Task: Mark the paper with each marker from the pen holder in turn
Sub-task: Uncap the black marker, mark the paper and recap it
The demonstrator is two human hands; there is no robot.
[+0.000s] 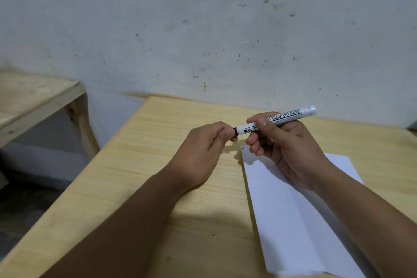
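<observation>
A white marker [291, 115] with black lettering is held level above the wooden table [158, 187]. My right hand [286, 149] grips its barrel. My left hand [207, 151] pinches the black cap end of the marker [235, 131], fingers closed around it. Whether the cap is on or off the tip is hidden by my fingers. A white sheet of paper [293, 221] lies on the table under my right hand, with short dark strokes [242, 147] at its far left corner. No pen holder is in view.
A grey, stained wall [203, 29] rises directly behind the table. A second wooden bench [33, 101] stands lower to the left, with a gap and dark floor [20, 205] between it and the table.
</observation>
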